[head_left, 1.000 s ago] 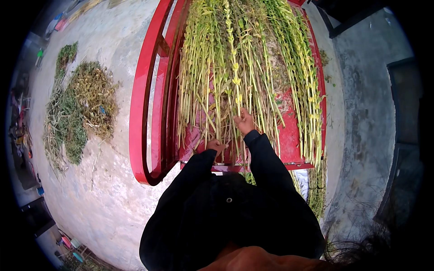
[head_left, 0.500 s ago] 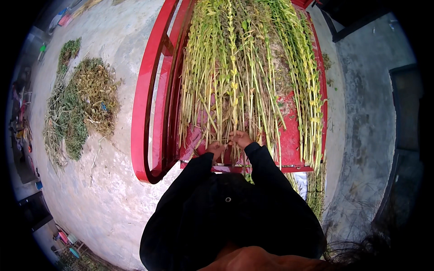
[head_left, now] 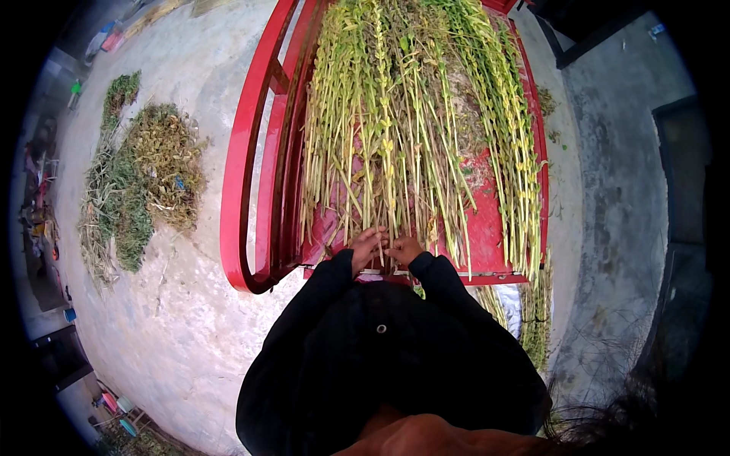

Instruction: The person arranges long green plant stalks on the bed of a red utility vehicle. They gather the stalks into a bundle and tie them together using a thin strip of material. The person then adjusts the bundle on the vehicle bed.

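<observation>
Both my hands sit close together at the cut ends of long green stalks laid out on a red tray.

From my head camera I look down past my black sleeves. My left hand (head_left: pixel 367 245) and right hand (head_left: pixel 404 248) are almost touching at the near edge of the red tray (head_left: pixel 487 232), fingers curled down onto the bottom ends of the stalks (head_left: pixel 403 114); I cannot tell whether either hand is actually pinching a stem or only resting on them. The stalks lie side by side, running away from me along the tray, pale at my end and leafy green with yellow bits farther off. A curved red rail (head_left: pixel 242 175) borders the tray on my left. Beyond it, on the concrete ground (head_left: pixel 190 304), lies a pile of dried plant scraps (head_left: pixel 144 178), well apart from my hands.
</observation>
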Tool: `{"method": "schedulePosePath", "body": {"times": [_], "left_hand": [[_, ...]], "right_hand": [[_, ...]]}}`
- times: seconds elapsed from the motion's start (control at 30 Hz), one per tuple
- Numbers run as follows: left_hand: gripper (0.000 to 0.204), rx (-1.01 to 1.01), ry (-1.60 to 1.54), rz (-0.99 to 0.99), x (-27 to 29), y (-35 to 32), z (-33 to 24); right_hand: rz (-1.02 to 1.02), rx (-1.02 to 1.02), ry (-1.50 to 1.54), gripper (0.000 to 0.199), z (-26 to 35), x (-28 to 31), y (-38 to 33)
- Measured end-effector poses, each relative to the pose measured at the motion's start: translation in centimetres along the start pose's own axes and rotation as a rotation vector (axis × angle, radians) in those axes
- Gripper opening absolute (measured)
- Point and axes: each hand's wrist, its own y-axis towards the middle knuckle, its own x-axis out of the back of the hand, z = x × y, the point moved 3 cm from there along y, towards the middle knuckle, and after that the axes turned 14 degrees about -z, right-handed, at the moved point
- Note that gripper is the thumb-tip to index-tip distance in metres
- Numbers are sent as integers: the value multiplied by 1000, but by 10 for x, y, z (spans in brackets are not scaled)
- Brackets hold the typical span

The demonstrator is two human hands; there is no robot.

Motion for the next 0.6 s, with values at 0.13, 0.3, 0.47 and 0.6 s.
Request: {"method": "schedulePosePath", "body": {"times": [0.13,0.3,0.47,0.6], "left_hand": [[32,10,-18,4,-10,-8,-8],[29,-5,-72,-1,-14,-3,-9],[26,5,-66,-16,-34,-12,-14],[24,4,-61,3,-32,-8,-10]], "right_hand": [[-214,273,-183,32,16,9,-16],[-323,264,-255,28,41,17,-29],[-422,175,-52,30,19,19,-35],[-293,151,-34,24,37,31,-37]]}}
